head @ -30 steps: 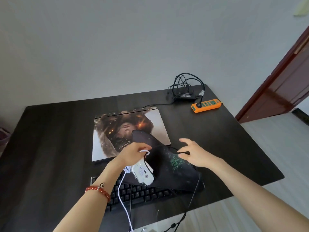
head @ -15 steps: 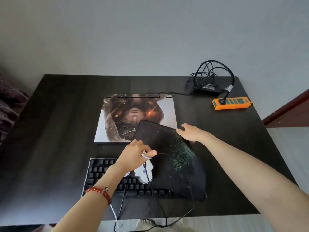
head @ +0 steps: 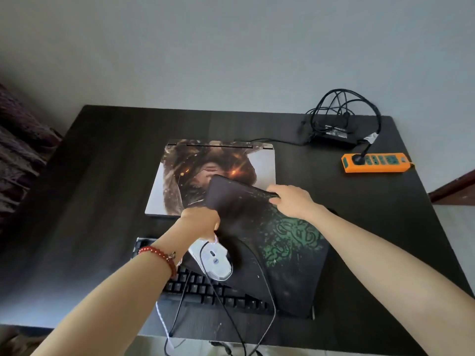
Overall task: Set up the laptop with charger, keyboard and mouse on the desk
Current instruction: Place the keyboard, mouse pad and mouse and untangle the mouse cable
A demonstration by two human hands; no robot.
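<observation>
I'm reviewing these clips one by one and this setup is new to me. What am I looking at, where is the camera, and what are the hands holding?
No machine here: a person's two bare hands, filmed from a camera worn on the head, looking down at a dark desk. On it lie a closed laptop, a black keyboard, a white mouse, a charger brick and an orange power strip. The right hand grips the far edge of a black mouse pad that overlaps the laptop and keyboard. The left hand is at its left edge.
</observation>
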